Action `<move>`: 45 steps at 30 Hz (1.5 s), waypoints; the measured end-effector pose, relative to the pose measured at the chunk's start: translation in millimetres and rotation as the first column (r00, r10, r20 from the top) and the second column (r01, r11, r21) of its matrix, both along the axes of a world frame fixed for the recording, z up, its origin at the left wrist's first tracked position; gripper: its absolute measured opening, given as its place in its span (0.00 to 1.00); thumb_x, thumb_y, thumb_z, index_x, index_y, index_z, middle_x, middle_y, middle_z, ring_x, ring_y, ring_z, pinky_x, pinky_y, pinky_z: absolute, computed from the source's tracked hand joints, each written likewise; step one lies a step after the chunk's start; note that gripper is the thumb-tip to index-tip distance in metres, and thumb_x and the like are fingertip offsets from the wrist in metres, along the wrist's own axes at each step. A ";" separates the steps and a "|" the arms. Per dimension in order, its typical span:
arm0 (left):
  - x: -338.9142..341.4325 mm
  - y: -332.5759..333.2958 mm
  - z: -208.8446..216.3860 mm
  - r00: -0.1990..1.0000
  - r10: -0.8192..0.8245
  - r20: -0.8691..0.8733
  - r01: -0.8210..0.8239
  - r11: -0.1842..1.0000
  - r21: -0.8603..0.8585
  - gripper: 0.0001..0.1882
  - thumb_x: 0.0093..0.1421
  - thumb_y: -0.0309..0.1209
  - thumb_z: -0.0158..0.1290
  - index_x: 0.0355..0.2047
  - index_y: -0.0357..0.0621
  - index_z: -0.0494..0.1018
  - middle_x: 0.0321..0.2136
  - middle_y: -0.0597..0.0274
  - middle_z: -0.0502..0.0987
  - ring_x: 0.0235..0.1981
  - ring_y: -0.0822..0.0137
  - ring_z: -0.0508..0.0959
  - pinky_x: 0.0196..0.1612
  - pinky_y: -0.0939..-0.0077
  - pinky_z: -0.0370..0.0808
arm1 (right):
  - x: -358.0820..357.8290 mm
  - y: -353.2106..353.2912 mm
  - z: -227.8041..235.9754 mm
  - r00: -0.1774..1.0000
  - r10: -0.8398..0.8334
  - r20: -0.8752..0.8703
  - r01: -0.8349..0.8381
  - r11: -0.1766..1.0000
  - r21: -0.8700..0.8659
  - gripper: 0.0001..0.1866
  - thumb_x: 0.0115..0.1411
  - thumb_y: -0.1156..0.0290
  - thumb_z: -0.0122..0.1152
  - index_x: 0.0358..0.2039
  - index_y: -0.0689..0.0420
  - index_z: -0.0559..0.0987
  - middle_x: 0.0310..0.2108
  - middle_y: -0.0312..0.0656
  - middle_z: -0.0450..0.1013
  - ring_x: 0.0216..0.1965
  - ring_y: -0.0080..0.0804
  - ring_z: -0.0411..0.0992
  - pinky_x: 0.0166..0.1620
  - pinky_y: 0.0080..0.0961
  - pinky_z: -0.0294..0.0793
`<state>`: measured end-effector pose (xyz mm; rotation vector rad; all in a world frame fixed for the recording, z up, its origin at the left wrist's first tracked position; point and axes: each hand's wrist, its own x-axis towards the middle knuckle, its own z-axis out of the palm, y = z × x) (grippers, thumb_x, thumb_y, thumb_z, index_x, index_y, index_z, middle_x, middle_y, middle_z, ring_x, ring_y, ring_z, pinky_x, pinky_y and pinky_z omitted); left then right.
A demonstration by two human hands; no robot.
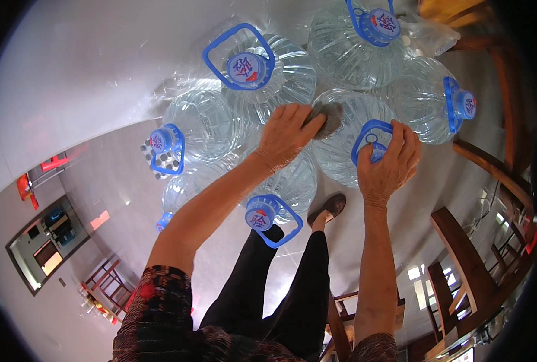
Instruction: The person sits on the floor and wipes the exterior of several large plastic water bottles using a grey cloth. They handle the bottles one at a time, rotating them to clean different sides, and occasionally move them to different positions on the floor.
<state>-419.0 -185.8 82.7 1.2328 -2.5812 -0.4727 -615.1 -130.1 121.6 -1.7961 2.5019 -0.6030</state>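
Observation:
My left hand [285,134] is closed around a dark grey-brown cloth [329,120], which is pressed against the side of a large clear water bottle [341,163]. Over that same bottle's top, my right hand [392,160] grips its blue cap [375,152], beside the blue carry handle [365,130]. Part of the cap is hidden by the fingers. Just below my left wrist, another water bottle [298,181] stands with its blue handle hanging out to one side. My left forearm covers part of a further bottle [187,187].
More bottles with blue caps stand close around: one at left [202,120], two at the back [286,66] [347,51], and one at right [419,90]. Wooden chairs [461,253] line the right side. A white surface [87,72] fills the upper left. My shoe [335,207] is near the bottles.

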 end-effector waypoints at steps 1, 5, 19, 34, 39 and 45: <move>-3.6 -12.3 14.2 1.000 0.014 -0.012 -0.015 0.995 -0.101 0.18 0.51 0.26 0.51 0.44 0.50 0.72 0.43 0.62 0.70 0.47 0.59 0.69 0.51 0.59 0.62 | -1.3 1.2 -1.2 1.000 -0.010 -0.007 0.010 1.000 0.008 0.30 0.43 0.67 0.56 0.52 0.49 0.69 0.53 0.40 0.63 0.59 0.46 0.56 0.49 0.49 0.59; -1.6 -67.4 16.5 0.943 0.115 0.312 0.018 0.920 -0.392 0.20 0.50 0.28 0.52 0.46 0.45 0.71 0.44 0.57 0.69 0.51 0.57 0.67 0.54 0.61 0.61 | 3.9 -0.7 0.9 1.000 -0.020 0.005 0.020 1.000 0.018 0.30 0.43 0.66 0.56 0.52 0.48 0.69 0.53 0.39 0.63 0.59 0.44 0.56 0.50 0.49 0.58; 41.4 38.5 -16.2 0.896 0.386 -0.219 -0.258 0.855 0.450 0.19 0.54 0.23 0.48 0.47 0.36 0.67 0.41 0.53 0.72 0.45 0.55 0.71 0.49 0.70 0.66 | 7.3 -1.0 0.2 0.997 -0.075 -0.020 0.076 0.996 0.041 0.32 0.43 0.65 0.56 0.54 0.49 0.68 0.54 0.39 0.62 0.60 0.42 0.55 0.52 0.47 0.57; 5.9 29.7 96.8 -0.061 0.991 -0.119 0.311 0.132 0.941 0.23 0.60 0.30 0.45 0.56 0.39 0.59 0.48 0.58 0.68 0.48 0.66 0.70 0.51 0.73 0.68 | 45.4 1.4 54.6 0.859 0.447 0.250 -0.456 0.890 -0.023 0.32 0.49 0.67 0.57 0.58 0.50 0.67 0.64 0.47 0.52 0.63 0.52 0.52 0.57 0.50 0.52; 0.2 7.9 101.4 0.045 0.975 -0.217 0.516 0.163 0.841 0.24 0.66 0.37 0.38 0.58 0.36 0.58 0.54 0.57 0.65 0.56 0.63 0.64 0.61 0.65 0.56 | 90.8 -13.5 27.1 0.322 0.120 0.939 -0.172 0.983 -0.066 0.28 0.50 0.82 0.48 0.55 0.58 0.68 0.56 0.48 0.63 0.57 0.46 0.62 0.56 0.35 0.62; 60.5 -50.6 82.2 0.711 0.638 -0.294 -0.522 0.760 0.387 0.29 0.56 0.27 0.51 0.57 0.34 0.57 0.60 0.43 0.53 0.62 0.46 0.53 0.61 0.54 0.52 | 105.7 -128.9 1.5 0.487 0.329 0.809 -0.101 0.941 -0.322 0.24 0.54 0.82 0.48 0.52 0.54 0.71 0.50 0.47 0.67 0.50 0.44 0.66 0.54 0.34 0.64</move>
